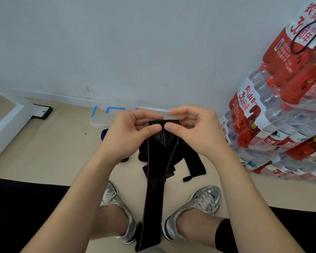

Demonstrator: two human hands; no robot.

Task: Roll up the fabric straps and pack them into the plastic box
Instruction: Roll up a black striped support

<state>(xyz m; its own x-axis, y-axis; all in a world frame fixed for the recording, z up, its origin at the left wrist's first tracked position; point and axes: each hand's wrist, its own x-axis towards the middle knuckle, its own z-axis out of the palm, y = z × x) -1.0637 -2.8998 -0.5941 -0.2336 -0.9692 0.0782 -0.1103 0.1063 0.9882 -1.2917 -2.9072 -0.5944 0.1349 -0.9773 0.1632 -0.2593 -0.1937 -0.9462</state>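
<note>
At mid-frame, the left hand point(133, 132) and right hand point(193, 130) pinch the folded top end of a black fabric strap point(154, 198), which hangs down between two silver sneakers point(202, 203). More black straps point(190, 159) lie on the floor behind it. The clear plastic box point(102, 117) with blue clips sits above the hands by the wall. At right, stacked water bottle packs point(281, 110) read "农夫山泉" and "30周年".

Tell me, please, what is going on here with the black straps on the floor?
A seated person is starting to roll a long black strap: the left hand and right hand pinch its top end, and the rest hangs down between the shoes. More straps lie heaped on the floor. The clear plastic box sits beyond by the wall.
</note>
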